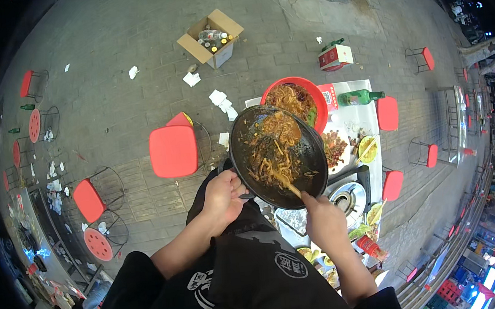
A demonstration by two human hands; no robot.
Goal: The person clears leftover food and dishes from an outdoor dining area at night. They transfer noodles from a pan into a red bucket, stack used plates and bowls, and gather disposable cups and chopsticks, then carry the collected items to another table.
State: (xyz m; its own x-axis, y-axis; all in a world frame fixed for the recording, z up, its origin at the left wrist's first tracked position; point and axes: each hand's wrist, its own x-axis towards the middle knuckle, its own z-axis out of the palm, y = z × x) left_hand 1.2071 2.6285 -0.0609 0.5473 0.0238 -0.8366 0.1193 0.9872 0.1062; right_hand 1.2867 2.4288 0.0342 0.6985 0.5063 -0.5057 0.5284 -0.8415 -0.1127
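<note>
My left hand (222, 197) grips a handle of a black pan (311, 170), which is tilted toward a red bowl (325, 118). Noodle-like food scraps and brown sauce coat the pan's inside. In my right hand (325, 220) is a wooden spoon or spatula (293, 189), its head down among the food in the pan. The bowl, partly hidden behind the pan's rim, holds noodles in red-brown sauce with a bit of green. Just right of the pan a portable gas stove (346, 201) stands on the white table (364, 87).
A green bottle (358, 98), a plate of red chili pieces (336, 148) and a yellow bowl with chopsticks (367, 149) are on the table. Red stools (173, 151) stand around. On the littered pavement are a cardboard box of bottles (220, 56) and a red-white carton (335, 56).
</note>
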